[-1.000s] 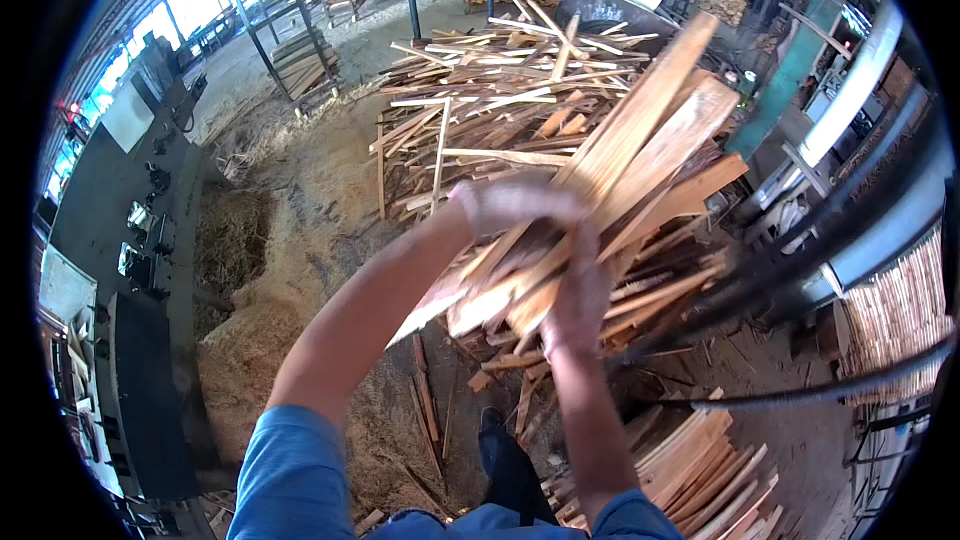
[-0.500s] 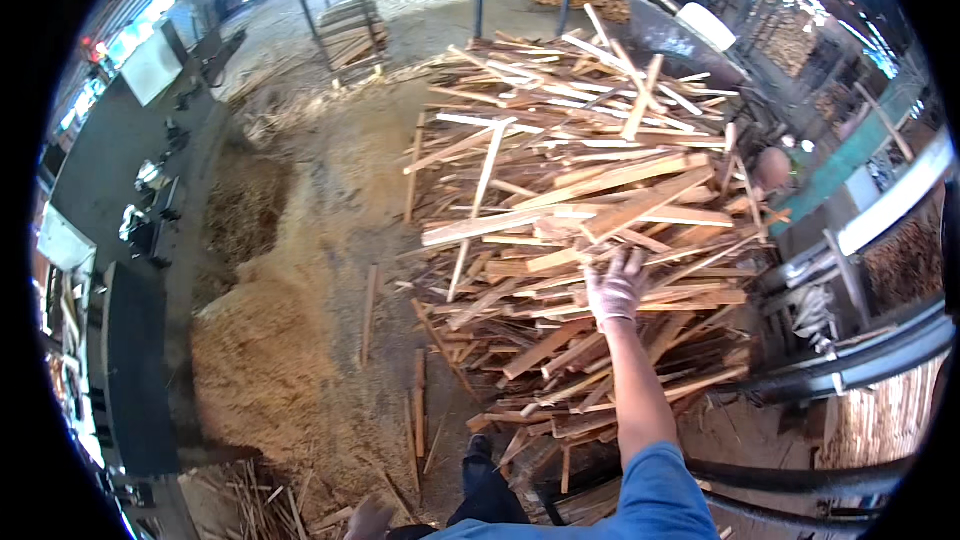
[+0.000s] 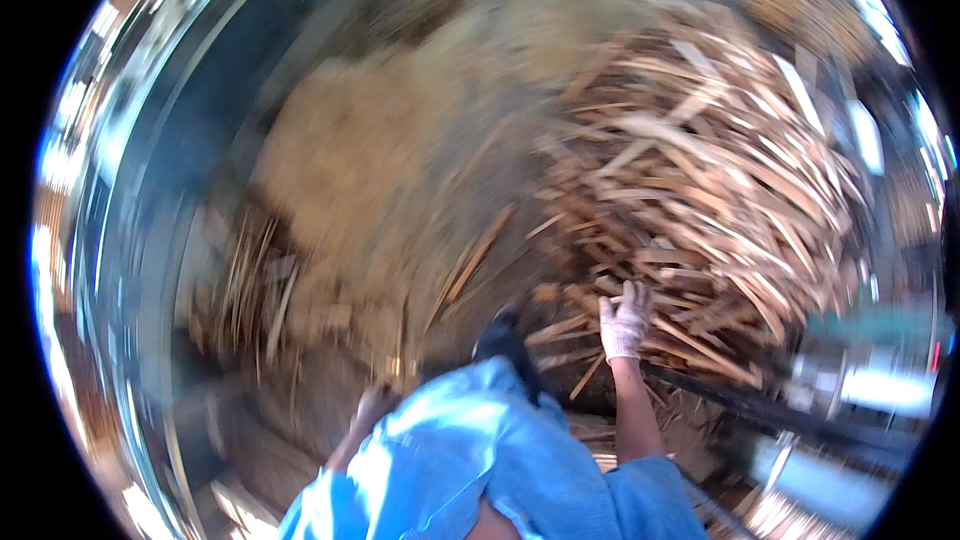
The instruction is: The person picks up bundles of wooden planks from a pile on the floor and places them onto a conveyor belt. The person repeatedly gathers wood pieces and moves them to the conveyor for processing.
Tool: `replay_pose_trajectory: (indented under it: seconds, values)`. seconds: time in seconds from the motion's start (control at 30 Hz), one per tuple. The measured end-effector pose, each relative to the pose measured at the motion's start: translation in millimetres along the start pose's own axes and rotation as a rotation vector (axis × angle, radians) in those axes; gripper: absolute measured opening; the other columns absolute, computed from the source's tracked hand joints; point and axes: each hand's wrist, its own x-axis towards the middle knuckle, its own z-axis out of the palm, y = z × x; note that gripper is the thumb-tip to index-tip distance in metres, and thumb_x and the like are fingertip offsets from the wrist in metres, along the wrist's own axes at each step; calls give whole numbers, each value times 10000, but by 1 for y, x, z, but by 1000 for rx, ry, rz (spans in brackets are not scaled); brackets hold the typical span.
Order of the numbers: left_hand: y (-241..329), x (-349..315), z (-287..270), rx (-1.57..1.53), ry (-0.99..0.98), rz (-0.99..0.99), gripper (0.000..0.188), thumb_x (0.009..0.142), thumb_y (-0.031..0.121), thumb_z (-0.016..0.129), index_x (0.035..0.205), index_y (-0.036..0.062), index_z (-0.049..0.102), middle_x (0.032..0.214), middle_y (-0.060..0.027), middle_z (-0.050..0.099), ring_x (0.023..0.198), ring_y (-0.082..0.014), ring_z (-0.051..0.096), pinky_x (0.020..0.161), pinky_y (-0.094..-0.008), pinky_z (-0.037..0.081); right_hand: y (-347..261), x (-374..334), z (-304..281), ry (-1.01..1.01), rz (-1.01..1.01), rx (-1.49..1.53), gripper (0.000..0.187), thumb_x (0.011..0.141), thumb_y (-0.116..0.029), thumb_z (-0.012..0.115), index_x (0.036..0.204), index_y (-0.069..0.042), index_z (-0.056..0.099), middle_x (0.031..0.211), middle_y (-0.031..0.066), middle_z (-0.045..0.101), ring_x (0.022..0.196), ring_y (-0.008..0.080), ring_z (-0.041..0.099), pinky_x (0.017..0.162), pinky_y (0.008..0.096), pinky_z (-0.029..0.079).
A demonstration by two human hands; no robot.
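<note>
We see our right hand [image 3: 626,320], in a pale work glove, stretched out to the near edge of the big heap of thin, light-brown wooden offcut strips [image 3: 720,190]. Its fingers are spread and released, lying against the strips without closing on any. Our left hand [image 3: 372,406] hangs low beside our blue shirt [image 3: 470,460]; the picture is too blurred for us to tell how its fingers stand. The heap fills the right of the view, and a mound of tan sawdust [image 3: 350,170] lies to its left on the floor.
</note>
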Motion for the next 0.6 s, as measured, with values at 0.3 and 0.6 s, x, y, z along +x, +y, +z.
replay_pose_trajectory:
  seconds: [0.3, 0.6]
  values:
    - [-157, -125, 48, -722, 222, -632, 617, 885, 370, 674, 1373, 1, 594, 1278, -200, 679, 1206, -278, 643, 1005, -334, 489, -66, -142, 62, -972, -51, 139, 489, 946, -360, 643, 1321, -47, 611, 1325, 202, 623, 1223, 396, 580, 997, 453, 479]
    - [-206, -188, 118, -1080, 507, -822, 387, 903, 305, 658, 1142, 2, 688, 832, -68, 695, 682, -130, 634, 605, -276, 507, -186, -88, 101, -1029, -912, -90, 424, 983, -308, 531, 1344, -102, 617, 1337, 230, 600, 1236, 403, 567, 1058, 431, 443]
